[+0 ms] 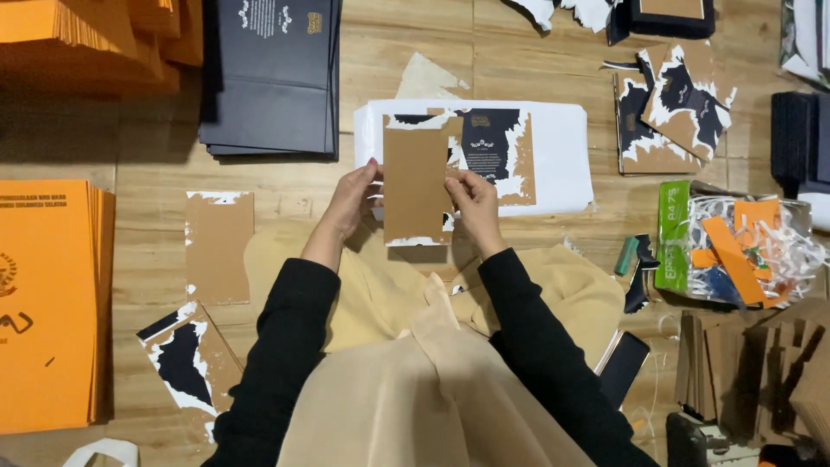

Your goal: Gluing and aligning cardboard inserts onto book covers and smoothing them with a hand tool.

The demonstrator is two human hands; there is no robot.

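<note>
While both hands' fingers pinch brown card (415, 180), left hand (353, 201), right hand (474, 206), fingertips hidden

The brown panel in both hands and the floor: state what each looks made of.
The brown panel, held by the left hand and right hand, looks like matte greyboard or kraft cardboard: flat, stiff, with torn white paper scraps along its edges. The floor looks like wood or wood-look laminate: pale planks with grain and seams.

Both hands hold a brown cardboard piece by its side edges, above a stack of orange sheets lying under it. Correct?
Not quite. In the head view the left hand and right hand hold the brown cardboard piece above a white sheet; the orange stacks lie far left.
</note>
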